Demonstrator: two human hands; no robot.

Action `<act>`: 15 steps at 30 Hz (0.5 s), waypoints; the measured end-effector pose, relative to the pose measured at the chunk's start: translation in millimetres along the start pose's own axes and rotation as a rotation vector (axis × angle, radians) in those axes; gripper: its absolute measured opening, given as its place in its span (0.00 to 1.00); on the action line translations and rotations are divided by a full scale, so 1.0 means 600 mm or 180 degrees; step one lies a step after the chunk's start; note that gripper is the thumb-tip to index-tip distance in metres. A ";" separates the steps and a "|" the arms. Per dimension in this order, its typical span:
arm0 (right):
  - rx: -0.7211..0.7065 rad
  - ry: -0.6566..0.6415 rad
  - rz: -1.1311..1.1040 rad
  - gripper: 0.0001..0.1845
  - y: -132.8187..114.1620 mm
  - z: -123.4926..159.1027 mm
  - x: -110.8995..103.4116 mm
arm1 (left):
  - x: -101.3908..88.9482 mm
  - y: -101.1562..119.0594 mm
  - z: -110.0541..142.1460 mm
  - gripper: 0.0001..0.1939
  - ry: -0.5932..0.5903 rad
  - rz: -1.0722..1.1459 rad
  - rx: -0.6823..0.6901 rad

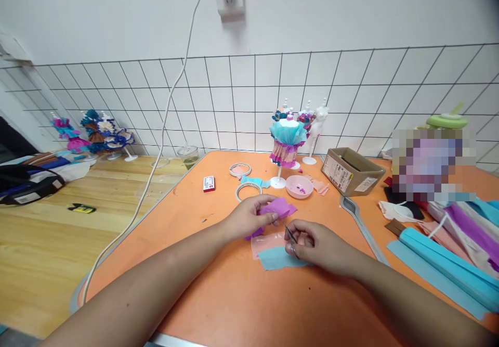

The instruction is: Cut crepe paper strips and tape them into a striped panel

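Note:
My left hand [253, 217] is closed on a piece of purple crepe paper [281, 209], the fingers along its lower edge. In my right hand [312, 240] is a slim pair of metal tweezers [291, 236], pointing up toward the purple paper; I cannot tell whether the tips touch it. Beneath both hands lie a blue paper piece [278, 259] and a pale pink, shiny sheet [262, 244]. Behind them stands a small white dress form [289, 135] in a blue and pink paper dress. Beside its base is a pink dish [299, 187] with small purple bits.
Two tape rolls [249, 192] and a small red-and-white box [209, 183] lie left of the dress form. A cardboard box [351, 172] and a grey strap-like strip [362, 222] are at right, near rolled blue paper [448, 264]. A white cable [167, 107] hangs at left.

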State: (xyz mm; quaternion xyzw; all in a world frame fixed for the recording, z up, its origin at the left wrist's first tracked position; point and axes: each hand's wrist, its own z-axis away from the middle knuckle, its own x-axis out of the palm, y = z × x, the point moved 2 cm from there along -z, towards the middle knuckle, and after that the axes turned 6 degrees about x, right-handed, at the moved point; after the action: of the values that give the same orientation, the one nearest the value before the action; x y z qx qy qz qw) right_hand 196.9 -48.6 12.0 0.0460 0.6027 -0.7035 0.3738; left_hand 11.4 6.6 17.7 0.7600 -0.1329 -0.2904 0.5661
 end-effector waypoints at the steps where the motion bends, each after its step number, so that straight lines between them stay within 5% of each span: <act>1: -0.0018 0.0017 -0.0009 0.09 0.000 -0.001 0.001 | 0.001 0.001 0.000 0.20 0.0009 -0.0054 0.0018; 8: -0.0123 -0.0119 -0.0495 0.13 0.004 -0.008 0.003 | 0.008 0.004 0.004 0.24 -0.0098 0.0109 -0.0101; 12: -0.0224 -0.0451 -0.0941 0.15 -0.001 -0.004 0.001 | -0.001 0.001 0.005 0.35 -0.0009 0.0370 -0.0003; 15: -0.0277 -0.0762 -0.1285 0.15 -0.003 -0.002 0.003 | -0.006 0.000 0.005 0.31 -0.0214 0.0621 0.0144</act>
State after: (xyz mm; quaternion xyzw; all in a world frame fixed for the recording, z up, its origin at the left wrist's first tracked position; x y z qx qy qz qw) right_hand 193.9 -48.5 12.1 -0.1753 0.5808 -0.7377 0.2961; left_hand 6.7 6.5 18.5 0.7459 -0.2317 -0.2561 0.5696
